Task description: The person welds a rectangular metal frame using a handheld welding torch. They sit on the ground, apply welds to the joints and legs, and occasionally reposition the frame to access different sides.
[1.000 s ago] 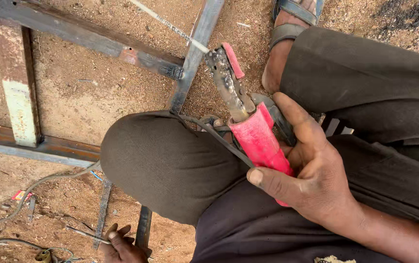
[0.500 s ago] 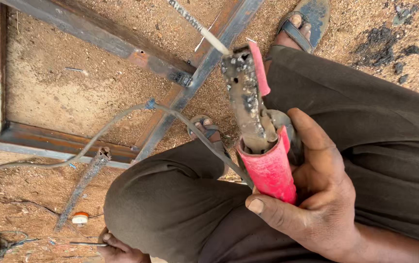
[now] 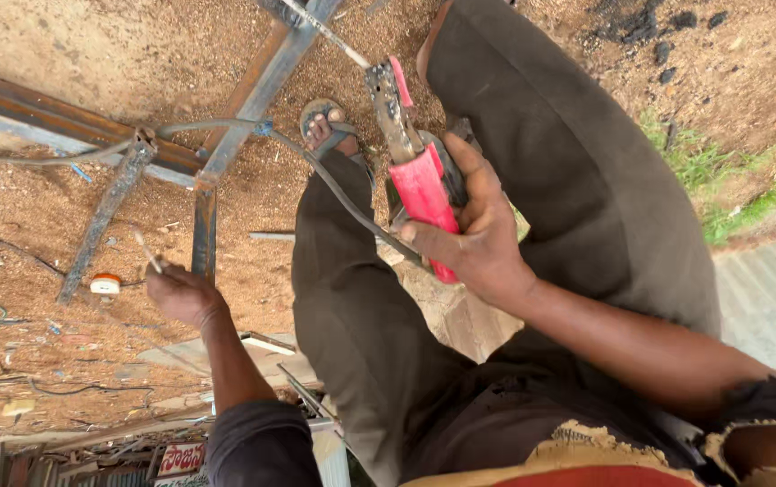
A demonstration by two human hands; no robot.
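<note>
Clenched right hand (image 3: 474, 239) tilts red electrode holder (image 3: 415, 167) toward steel frame (image 3: 253, 90).

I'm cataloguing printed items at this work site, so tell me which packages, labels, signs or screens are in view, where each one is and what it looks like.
Printed white packet or box with red lettering: bottom edge, beside the left sleeve, rectangular, partly cut off.
Small round white and orange container: on the dirt near the rusty steel frame, left of the left hand; any print is too small to see.
No signs or screens.
</note>
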